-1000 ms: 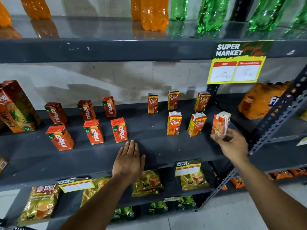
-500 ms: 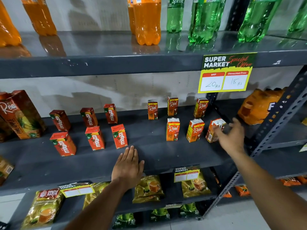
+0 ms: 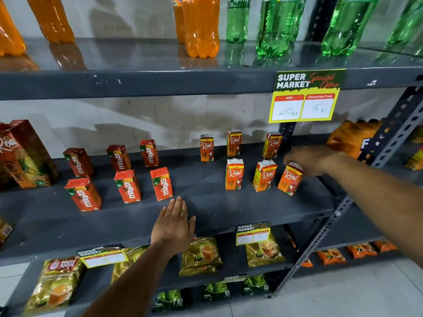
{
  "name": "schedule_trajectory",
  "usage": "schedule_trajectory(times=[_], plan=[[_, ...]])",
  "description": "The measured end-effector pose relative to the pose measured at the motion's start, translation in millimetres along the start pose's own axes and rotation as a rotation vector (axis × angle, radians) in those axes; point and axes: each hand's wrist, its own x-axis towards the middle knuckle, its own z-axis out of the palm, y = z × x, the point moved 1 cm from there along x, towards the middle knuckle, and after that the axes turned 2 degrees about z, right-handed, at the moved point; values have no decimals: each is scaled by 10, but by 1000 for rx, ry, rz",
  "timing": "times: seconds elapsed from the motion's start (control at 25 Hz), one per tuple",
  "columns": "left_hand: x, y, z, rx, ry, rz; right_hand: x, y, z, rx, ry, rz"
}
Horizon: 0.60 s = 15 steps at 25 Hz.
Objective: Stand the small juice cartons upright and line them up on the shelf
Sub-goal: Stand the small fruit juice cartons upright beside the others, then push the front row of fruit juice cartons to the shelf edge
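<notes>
Two groups of small juice cartons stand upright on the grey middle shelf (image 3: 206, 209). Red Maaza cartons (image 3: 128, 186) form two rows on the left. Orange Real cartons (image 3: 234, 175) form two rows on the right. My right hand (image 3: 306, 160), blurred, reaches in from the right and its fingertips hold the top of the rightmost front Real carton (image 3: 288, 181), which stands leaning slightly. My left hand (image 3: 174, 225) lies flat, palm down, on the shelf's front part, holding nothing, just in front of the Maaza cartons.
A large Real pineapple carton (image 3: 25, 154) stands at the shelf's left end. An orange bottle pack (image 3: 352, 136) sits beyond the slanted metal upright (image 3: 398, 131). Soda bottles (image 3: 201, 26) fill the shelf above, tea packets (image 3: 201, 255) the one below. A price sign (image 3: 305, 97) hangs overhead.
My right hand carried a Real carton to the front row's right end, set it down, opened briefly, and now touches its top. The left hand stayed put.
</notes>
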Motion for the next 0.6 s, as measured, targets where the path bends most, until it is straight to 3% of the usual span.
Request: schedule_trajectory(times=[0.12, 0.24, 0.32, 0.48, 0.6], plan=[[-9, 8, -14, 3, -9, 4, -1, -59, 71, -291, 134, -147], [-10, 12, -46, 2, -17, 5, -54, 25, 269, -259, 196, -92], [-12, 13, -51, 5, -12, 1, -108, 155, 403, -53, 222, 1], [-25, -4, -53, -33, 8, -2, -239, 374, 668, 664, 302, 113], [42, 13, -135, -180, 18, -39, -246, 412, 917, 979, 269, 156]])
